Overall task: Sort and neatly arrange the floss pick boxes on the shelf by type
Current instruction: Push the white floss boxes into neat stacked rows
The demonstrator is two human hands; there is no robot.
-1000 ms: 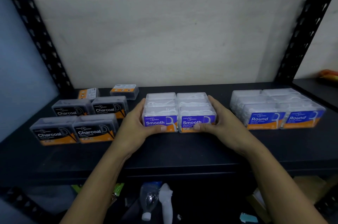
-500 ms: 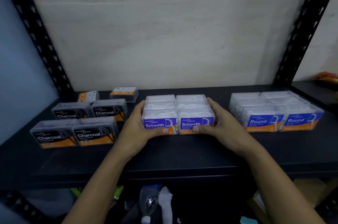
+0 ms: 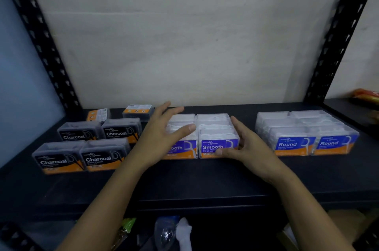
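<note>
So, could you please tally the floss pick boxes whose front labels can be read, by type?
Charcoal boxes: 4
Smooth boxes: 2
Round boxes: 2
Total: 8
Boxes behind show no readable front label, so they are not counted.

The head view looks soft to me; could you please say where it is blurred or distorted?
Head view: left hand smeared by motion blur; Smooth label legible; shelf posts splay outward from wide-angle distortion; lighting dim, bluish.
</note>
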